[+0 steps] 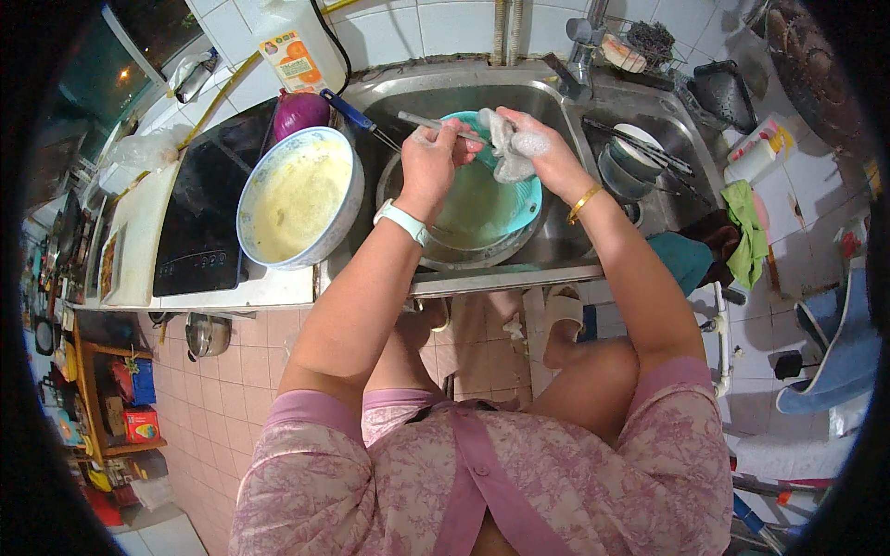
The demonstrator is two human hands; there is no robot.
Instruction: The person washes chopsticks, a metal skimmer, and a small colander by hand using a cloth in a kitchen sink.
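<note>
My left hand grips a thin grey utensil handle, held slantwise over the sink; what its other end is cannot be told. A soapy whitish cloth is in my right hand, close to the utensil. Below both hands, a turquoise plastic basket or colander sits in a round metal basin with cloudy water. To the left, a large patterned bowl with yellowish residue stands at the sink's edge. Behind it, a blue-handled utensil leans beside a red onion.
The second sink compartment holds stacked cups with chopsticks across them. A faucet rises behind. Left are a black cooktop and a cutting board. A green cloth hangs at right.
</note>
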